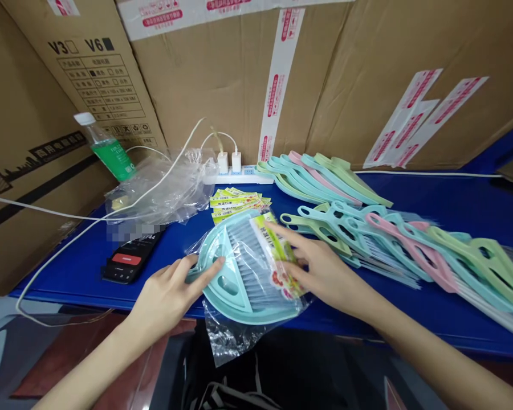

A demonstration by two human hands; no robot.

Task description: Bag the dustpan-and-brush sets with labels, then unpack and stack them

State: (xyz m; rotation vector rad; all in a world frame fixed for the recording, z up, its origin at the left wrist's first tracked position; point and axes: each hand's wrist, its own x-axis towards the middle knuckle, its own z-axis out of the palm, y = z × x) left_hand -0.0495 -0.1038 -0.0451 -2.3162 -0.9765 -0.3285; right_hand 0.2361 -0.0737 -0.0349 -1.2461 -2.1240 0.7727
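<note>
A light teal dustpan point(235, 315) with a matching brush point(256, 267) on it lies in a clear plastic bag point(228, 341) at the table's front edge. My left hand point(171, 290) grips the dustpan's left side, its index finger on the brush's teal back. On the right, my right hand point(316, 265) holds a yellow-green printed card point(282, 256) over the bristles, fingers bent around its right side. Just behind the dustpan, several similar cards point(235, 200) are fanned out on the table.
Dustpans point(320, 176) in teal, pink and green are stacked at the back right, with brushes point(410, 245) in front. A phone point(132, 256), plastic bags point(162, 188), a bottle point(113, 156), cables and a power strip point(239, 177) are on the blue table point(68, 279). Cardboard boxes point(222, 80) stand behind.
</note>
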